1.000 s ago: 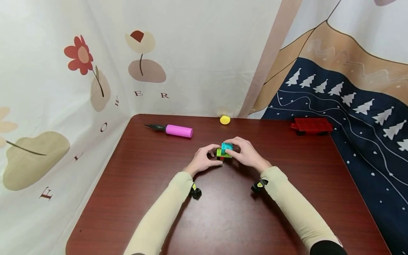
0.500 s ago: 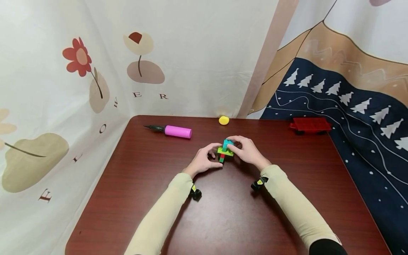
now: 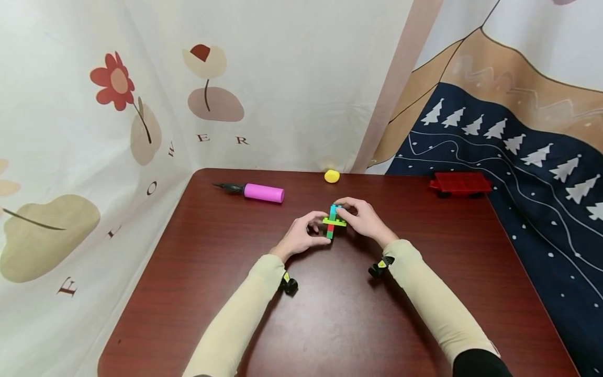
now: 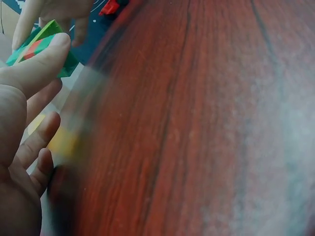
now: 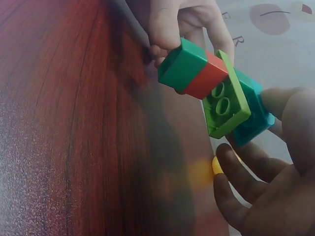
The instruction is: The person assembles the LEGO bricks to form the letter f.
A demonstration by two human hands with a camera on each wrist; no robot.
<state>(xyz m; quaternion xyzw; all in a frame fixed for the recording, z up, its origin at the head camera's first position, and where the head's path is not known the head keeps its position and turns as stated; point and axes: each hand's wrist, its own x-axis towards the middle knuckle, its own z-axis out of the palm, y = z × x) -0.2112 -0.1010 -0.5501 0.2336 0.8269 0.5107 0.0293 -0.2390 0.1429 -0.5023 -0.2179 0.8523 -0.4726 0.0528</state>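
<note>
Above the middle of the table, both hands hold a small stack of toy building bricks (image 3: 331,229). In the right wrist view, a dark green brick (image 5: 181,64) joins a red brick (image 5: 207,78), then a lime green plate (image 5: 240,109) and a teal brick (image 5: 250,133). My left hand (image 3: 300,234) pinches the dark green end, thumb at the near side and index finger behind. My right hand (image 3: 366,219) pinches the teal end between thumb and fingers. The left wrist view has the left thumb covering part of the stack.
A pink cylinder with a black pointed nozzle (image 3: 264,193) lies at the table's back left. By the back edge sits a yellow rounded object (image 3: 332,176). A red wheeled toy wagon (image 3: 460,183) stands at the back right corner. Printed curtains hang behind the table (image 3: 212,314).
The brick stack has tipped so its side now faces the head camera, teal end away and green end near. My right hand has shifted slightly farther from the body; the left stays nearly still.
</note>
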